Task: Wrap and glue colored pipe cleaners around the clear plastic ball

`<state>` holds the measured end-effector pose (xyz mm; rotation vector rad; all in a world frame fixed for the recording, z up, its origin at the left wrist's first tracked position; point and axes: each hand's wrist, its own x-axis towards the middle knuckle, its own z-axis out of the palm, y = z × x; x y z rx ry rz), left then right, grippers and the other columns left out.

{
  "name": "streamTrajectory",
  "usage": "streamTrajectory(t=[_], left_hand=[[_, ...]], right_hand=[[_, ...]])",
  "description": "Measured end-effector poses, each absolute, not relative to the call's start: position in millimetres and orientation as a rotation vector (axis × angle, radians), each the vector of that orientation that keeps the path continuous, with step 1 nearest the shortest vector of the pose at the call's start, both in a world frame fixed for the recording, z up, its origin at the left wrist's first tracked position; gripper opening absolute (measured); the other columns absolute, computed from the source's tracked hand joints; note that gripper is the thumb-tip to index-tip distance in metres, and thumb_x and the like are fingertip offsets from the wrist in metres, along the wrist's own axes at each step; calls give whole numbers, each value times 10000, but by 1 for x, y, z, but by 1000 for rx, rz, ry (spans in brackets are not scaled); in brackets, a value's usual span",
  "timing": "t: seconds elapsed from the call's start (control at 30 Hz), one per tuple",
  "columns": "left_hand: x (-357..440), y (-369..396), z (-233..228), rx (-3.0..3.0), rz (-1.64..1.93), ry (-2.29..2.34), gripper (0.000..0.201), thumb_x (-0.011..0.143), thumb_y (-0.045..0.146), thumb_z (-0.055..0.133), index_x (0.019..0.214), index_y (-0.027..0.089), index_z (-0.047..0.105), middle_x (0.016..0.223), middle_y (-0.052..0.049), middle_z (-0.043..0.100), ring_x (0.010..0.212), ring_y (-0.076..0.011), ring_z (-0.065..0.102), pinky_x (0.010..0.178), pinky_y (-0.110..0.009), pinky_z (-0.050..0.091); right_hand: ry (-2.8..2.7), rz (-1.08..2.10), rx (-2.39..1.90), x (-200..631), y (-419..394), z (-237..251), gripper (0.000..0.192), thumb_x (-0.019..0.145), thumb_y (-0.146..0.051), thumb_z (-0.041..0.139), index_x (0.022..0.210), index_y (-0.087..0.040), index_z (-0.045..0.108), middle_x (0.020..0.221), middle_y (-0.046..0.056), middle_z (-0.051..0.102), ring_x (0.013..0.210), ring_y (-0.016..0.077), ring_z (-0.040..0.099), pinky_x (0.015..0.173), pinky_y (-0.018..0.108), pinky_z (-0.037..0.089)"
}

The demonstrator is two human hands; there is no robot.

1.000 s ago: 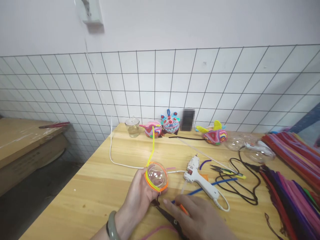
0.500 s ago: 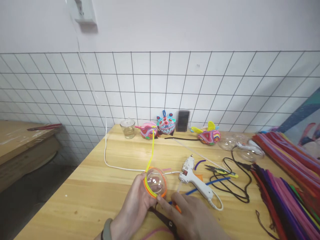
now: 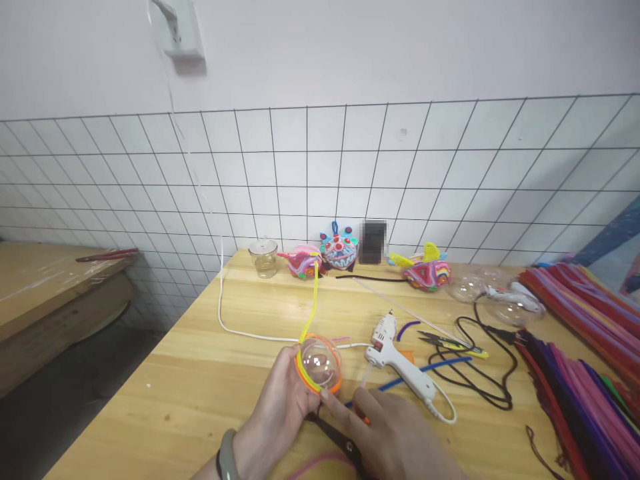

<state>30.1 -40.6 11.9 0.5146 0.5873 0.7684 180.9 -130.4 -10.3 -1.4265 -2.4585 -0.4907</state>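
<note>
My left hand (image 3: 280,413) holds a clear plastic ball (image 3: 320,362) ringed with orange and yellow pipe cleaners. A long yellow pipe cleaner end (image 3: 311,300) sticks up from the ball. My right hand (image 3: 395,437) has its index finger touching the orange rim at the ball's lower edge, with an orange piece under the fingers. Black scissors (image 3: 336,437) lie on the wooden table (image 3: 200,373) just below both hands. A white glue gun (image 3: 397,360) rests to the right of the ball.
Finished pipe-cleaner figures (image 3: 340,247) and a small glass jar (image 3: 263,257) stand along the tiled wall. Stacks of coloured pipe cleaners (image 3: 580,333) fill the right side. Black cable (image 3: 480,373), small snips (image 3: 453,341) and clear half-shells (image 3: 500,293) lie nearby. A lower bench (image 3: 45,280) stands left.
The hands and ball stay nearly in place; my right index finger has moved up against the ball's orange rim. The view has shifted slightly.
</note>
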Motion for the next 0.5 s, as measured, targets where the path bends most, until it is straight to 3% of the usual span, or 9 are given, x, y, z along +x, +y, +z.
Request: streamTrajectory(t=[0.33,0.5], left_hand=[[31,-39,5,494,751,612,228,899,277,448,908,130,622,762,-73,722,600,-155,652,562,-253,523],[30,-38,5,524,743,609,271,906,283,423,947,121,636,799,-89,732,633,-165,664,559,-254,522]], right_hand=[[-2493,-594,-1419,185,-126,-27,607,722,-278,747,1272,-195,501,642,-17,680,472,203,643,418,307,385],[-2476,-583,-1376,186,-127,-31,461,865,-335,636,1278,-174,509,630,-12,679,457,194,645,406,306,391]])
